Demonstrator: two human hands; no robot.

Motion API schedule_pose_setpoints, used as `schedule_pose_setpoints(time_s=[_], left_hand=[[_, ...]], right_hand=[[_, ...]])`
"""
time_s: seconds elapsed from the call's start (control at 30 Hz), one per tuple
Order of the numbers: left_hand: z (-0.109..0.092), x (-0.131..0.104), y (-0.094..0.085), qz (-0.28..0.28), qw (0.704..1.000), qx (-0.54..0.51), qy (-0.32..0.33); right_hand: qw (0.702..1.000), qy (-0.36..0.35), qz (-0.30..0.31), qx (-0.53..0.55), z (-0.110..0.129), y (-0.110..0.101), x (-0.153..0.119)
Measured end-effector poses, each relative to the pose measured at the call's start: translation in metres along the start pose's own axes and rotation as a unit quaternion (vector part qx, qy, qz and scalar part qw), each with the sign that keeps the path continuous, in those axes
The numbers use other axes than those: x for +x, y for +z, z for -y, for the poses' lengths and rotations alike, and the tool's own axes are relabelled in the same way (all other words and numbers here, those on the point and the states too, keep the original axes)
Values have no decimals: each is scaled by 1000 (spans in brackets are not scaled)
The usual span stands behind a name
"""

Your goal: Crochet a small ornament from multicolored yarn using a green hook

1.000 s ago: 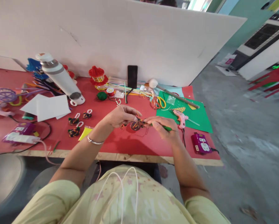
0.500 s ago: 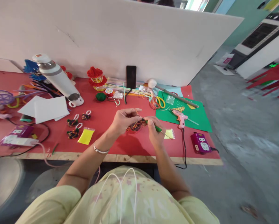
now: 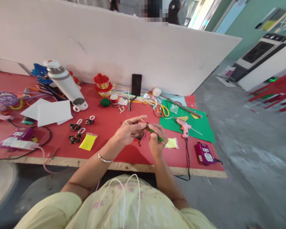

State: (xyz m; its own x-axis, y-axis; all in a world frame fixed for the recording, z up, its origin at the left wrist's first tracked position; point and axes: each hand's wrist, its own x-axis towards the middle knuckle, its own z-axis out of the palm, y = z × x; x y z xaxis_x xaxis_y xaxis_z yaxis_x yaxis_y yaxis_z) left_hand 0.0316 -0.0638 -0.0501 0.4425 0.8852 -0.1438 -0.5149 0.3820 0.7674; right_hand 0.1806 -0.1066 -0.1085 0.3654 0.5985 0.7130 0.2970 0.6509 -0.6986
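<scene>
Near the middle of the red table (image 3: pixel 124 152), my left hand (image 3: pixel 128 130) is closed on a small dark multicoloured yarn piece (image 3: pixel 140 136), part of which hangs under the fingers. An orange strand rises by its fingertips. My right hand (image 3: pixel 157 141) is wrapped round a green-handled crochet hook (image 3: pixel 157 135), whose tip meets the yarn at the left fingertips. The two hands are close together above the table. To their left lie several small dark yarn pieces with white bead loops (image 3: pixel 75 126).
A white flask (image 3: pixel 64 82) leans beside a cup (image 3: pixel 80 105) at the left. A phone (image 3: pixel 136 85) stands against the white board. On the right are scissors (image 3: pixel 165 110), a pink glue gun (image 3: pixel 184 126), its black cord and a purple power box (image 3: pixel 204 154).
The camera view has tilted, so the table things appear slightly lower. My hands stay together, with the right hand and hook turned a little and the yarn piece hanging lower.
</scene>
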Motion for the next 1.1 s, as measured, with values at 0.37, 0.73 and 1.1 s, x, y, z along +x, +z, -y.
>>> schedule_pose_setpoints(time_s=[0.37,0.73,1.1], left_hand=[[-34,1,-17,51,982,179,-8],[-43,5,-23,113,971,204,-47],[-42,11,-26,182,954,218,-93]], right_hand=[[964,90,235,86,14,-38,36],[950,14,309,40,21,-45,52],[943,75,307,100,23,-50,53]])
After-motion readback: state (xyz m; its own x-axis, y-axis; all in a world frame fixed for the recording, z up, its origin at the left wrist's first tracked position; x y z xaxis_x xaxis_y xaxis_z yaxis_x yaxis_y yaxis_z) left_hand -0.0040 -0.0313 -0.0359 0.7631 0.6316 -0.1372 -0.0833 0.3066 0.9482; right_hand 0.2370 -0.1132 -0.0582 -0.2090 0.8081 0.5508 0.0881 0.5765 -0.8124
